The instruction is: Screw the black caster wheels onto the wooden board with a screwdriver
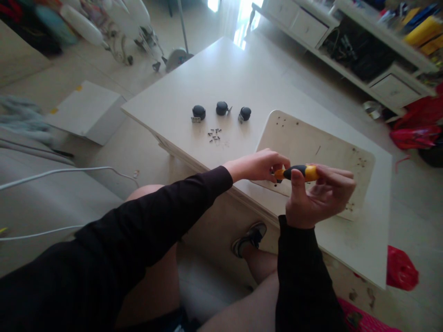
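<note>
My right hand (pixel 320 196) is closed round the handle of a yellow and black screwdriver (pixel 294 172), thumb along its near side. At the screwdriver's front end, my left hand (pixel 258 165) has its fingers pinched together; what they hold is hidden, though a bit of something dark shows below them. Both hands are over the near left part of a cream board (pixel 308 136) that has groups of small holes near its corners. A thin dark rod (pixel 317 150) lies on the board. Beyond my left hand are three black caster wheels (pixel 222 108) with metal plates and a small pile of screws (pixel 214 134).
The board and casters rest on a white table (pixel 235 64). A white box (pixel 88 110) is on the floor to the left, near a white cable (pixel 69 170). A white cabinet (pixel 311 27) with drawers stands at the back right. Red plastic bags (pixel 401 267) are at the right.
</note>
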Motion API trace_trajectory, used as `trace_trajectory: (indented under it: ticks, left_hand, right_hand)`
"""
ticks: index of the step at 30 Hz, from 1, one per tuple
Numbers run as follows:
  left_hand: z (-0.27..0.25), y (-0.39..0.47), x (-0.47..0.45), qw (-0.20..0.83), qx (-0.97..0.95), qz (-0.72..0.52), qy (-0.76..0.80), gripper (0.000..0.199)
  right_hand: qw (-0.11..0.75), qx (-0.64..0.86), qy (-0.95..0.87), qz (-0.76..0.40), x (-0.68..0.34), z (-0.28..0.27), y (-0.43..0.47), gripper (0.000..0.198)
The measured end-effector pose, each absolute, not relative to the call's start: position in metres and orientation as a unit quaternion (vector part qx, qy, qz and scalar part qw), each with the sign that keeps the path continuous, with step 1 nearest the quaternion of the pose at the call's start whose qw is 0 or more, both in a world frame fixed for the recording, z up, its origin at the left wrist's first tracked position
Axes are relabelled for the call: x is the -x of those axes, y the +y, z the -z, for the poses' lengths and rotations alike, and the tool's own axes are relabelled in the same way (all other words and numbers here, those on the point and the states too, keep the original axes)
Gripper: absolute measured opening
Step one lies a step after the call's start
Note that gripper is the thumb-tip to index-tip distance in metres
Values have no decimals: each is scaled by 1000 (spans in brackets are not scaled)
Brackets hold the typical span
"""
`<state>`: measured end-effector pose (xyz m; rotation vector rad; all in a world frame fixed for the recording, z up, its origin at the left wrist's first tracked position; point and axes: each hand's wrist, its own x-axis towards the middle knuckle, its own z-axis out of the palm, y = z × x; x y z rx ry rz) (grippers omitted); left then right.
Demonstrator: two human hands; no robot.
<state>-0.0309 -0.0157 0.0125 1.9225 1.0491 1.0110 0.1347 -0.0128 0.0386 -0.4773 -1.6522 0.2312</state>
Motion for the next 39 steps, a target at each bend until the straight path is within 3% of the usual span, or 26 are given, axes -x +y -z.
trace_trajectory:
  ticks: [5, 15, 22, 29, 39]
  left_hand:
    - [-12, -14, 29, 333, -737, -396, 435, 10]
    - [-12, -14, 30, 356, -730, -398, 427, 19]
    - [-14, -13, 33, 340, -729, -404, 435, 22]
    - [-11, -14, 33, 351, -730, -409, 421, 21]
    - [-14, -15, 35, 354, -734, -396, 423, 22]
  right_hand:
    - [620, 214, -740, -145, -135, -34, -18, 28]
    - [643, 216, -724, -123, -135, -39, -13, 37]
    - [605, 218, -748, -162, -138, -29, -16, 36]
    - [627, 233, -735, -110, -141, -38, -12, 43]
    - [598, 247, -747, -153, -143, -27, -18, 48]
